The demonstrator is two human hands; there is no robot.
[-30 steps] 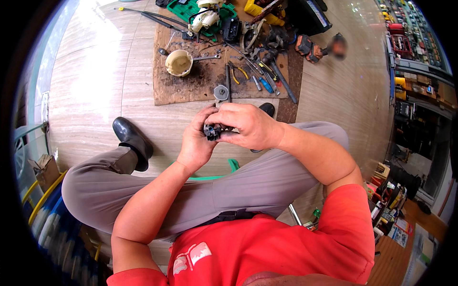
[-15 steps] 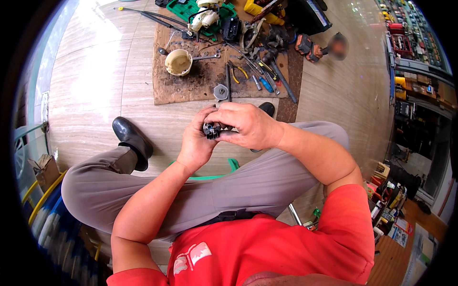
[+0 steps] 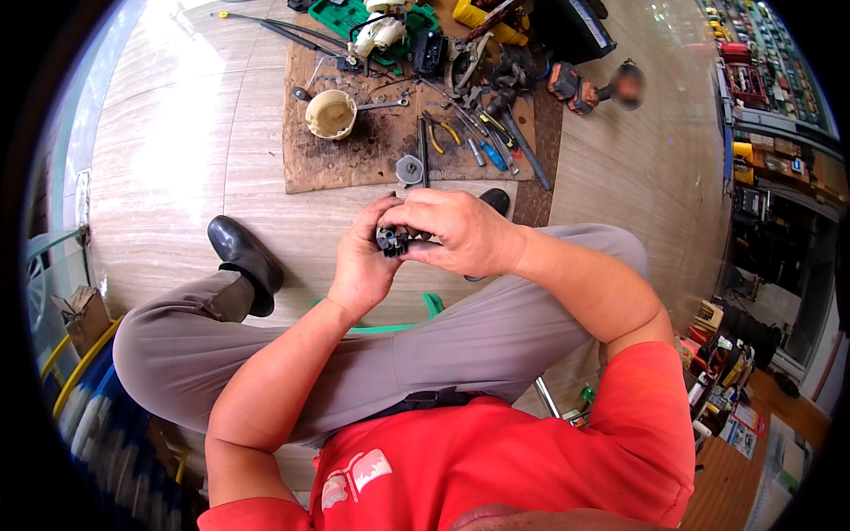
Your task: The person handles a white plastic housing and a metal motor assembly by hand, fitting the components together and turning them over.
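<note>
A small black part (image 3: 390,242) with ridged, toothed edges sits between my two hands, above my lap; its exact kind I cannot make out. My left hand (image 3: 363,257) is closed round its left side. From the right, my right hand (image 3: 460,232) grips the same part, thumb below and fingers curled over the top. Much of the part is hidden by the fingers. Just beyond my hands, on a stained cardboard sheet (image 3: 354,168), lie a grey round disc (image 3: 409,170) and a dark bar (image 3: 423,150).
On the cardboard stand a cream bowl-shaped cover (image 3: 332,115), a wrench (image 3: 382,105), yellow-handled pliers (image 3: 450,133), a blue-handled screwdriver (image 3: 493,156) and a hammer (image 3: 522,142). A green case (image 3: 341,19) lies at the back. An orange-black power tool (image 3: 575,88) rests at the right.
</note>
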